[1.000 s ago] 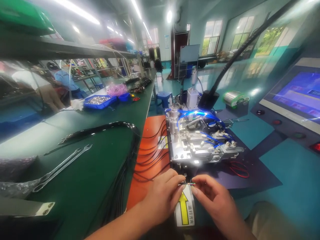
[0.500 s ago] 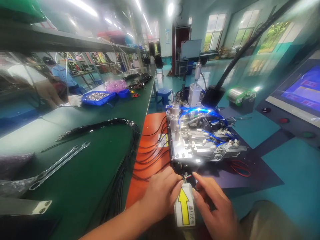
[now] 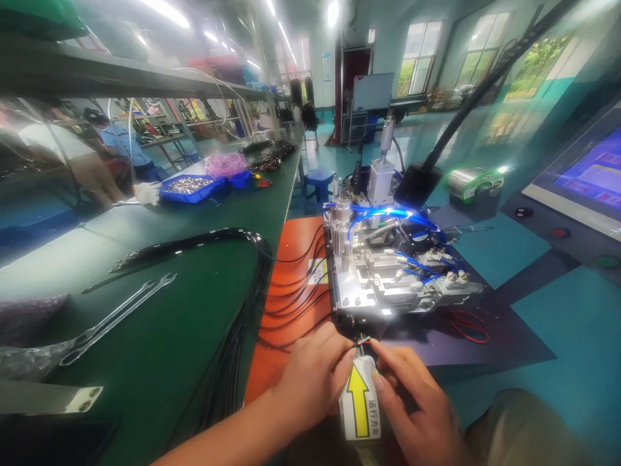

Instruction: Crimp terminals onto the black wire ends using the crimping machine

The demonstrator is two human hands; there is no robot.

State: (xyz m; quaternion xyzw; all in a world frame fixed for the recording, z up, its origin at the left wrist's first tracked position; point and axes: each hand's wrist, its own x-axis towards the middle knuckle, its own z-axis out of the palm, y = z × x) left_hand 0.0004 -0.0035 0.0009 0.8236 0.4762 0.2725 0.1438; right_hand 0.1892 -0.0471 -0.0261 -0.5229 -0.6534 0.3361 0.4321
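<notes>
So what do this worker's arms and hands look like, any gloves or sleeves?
No gloves: the left hand and right hand are bare, with no rings or watch showing. The left forearm is bare too, no sleeve in view. The right arm is mostly out of frame.

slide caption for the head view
Left hand and right hand pinch wires at a lit fixture, over an arrow label.

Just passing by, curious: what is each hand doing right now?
Left hand: pinched shut on the thin wires.
Right hand: pinched on the same wires.
</notes>
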